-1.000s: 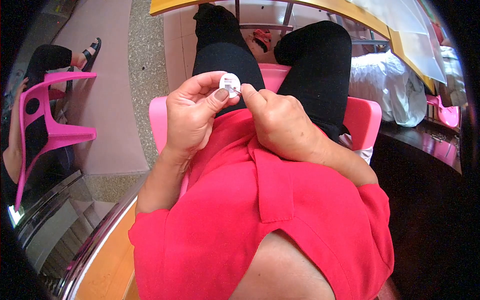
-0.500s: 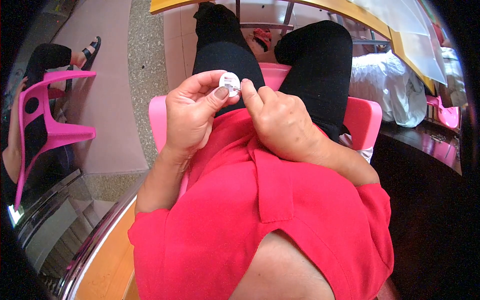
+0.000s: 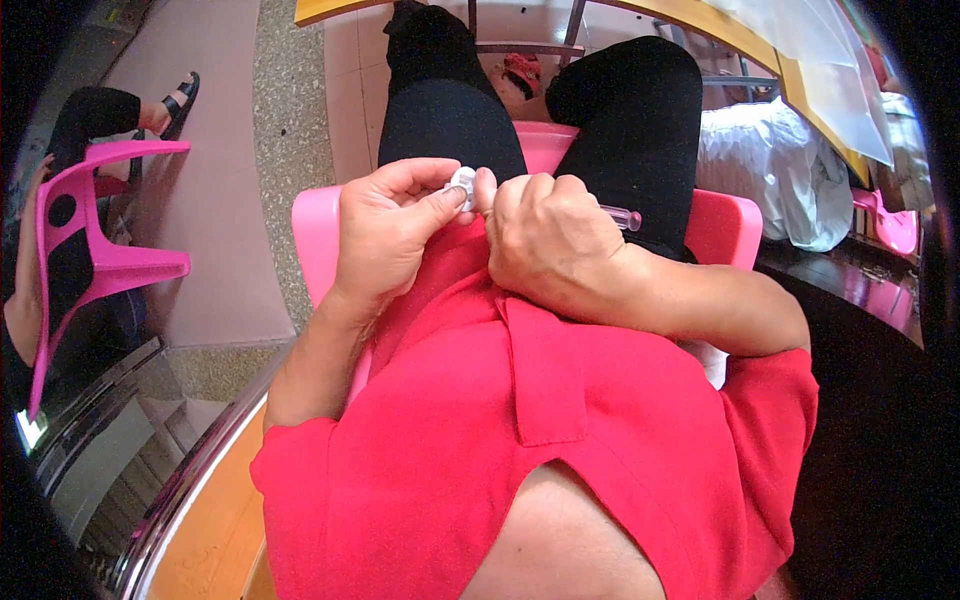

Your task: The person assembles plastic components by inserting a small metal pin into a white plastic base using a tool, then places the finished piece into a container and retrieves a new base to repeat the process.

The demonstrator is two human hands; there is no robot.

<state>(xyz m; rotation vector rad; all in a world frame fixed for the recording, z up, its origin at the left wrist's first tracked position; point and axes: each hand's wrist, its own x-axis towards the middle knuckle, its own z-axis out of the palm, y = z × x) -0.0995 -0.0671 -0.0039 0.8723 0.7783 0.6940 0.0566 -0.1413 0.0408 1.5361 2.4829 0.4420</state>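
Above my lap, my left hand (image 3: 385, 225) pinches a small round white plastic piece (image 3: 463, 186) with slots in it between thumb and fingers. Wrapped around a screwdriver, my right hand (image 3: 560, 235) faces it from the right. Only the clear pinkish handle end (image 3: 624, 217) of the screwdriver sticks out past the back of the fist; its shaft and tip are hidden by the fingers. My right fingertips meet the edge of the white piece, covering part of it.
I sit on a pink chair (image 3: 725, 230). A wooden table edge (image 3: 740, 45) curves ahead, with white cloth bundles (image 3: 775, 170) below it at right. Another person sits at left beside a pink chair (image 3: 130, 260). A glass-sided wooden counter (image 3: 215, 520) stands at lower left.
My right fist has turned and lowered, so the screwdriver's handle end now shows beyond it. The white piece has dropped slightly and tilted, and the metal bit between the hands is now covered.
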